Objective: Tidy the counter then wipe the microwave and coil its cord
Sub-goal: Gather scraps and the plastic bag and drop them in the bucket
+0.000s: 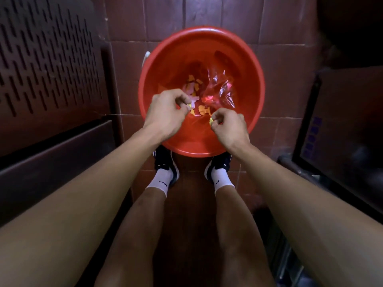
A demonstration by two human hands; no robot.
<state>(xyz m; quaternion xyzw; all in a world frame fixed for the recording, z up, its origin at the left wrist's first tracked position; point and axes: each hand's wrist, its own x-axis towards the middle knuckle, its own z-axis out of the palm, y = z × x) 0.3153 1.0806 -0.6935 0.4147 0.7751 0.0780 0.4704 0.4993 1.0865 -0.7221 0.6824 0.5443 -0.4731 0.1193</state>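
Both hands over the red bucket (157, 65): left hand (165, 112) fingers pinch a yellow scrap (189, 106), right hand (229, 126) pinches another at 4 o'clock. No readable labels I can see; sock logos too small.

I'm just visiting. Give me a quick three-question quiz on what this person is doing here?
1. True or false: both hands are over the red bucket.
2. What does the left hand pinch? A) a cloth B) a small yellow scrap C) a cord
3. Fill in: beside the paper bits in the bucket lies a crumpled clear plastic ____.

Key: 1 true; 2 B; 3 wrapper. The right hand pinches a yellow piece too.
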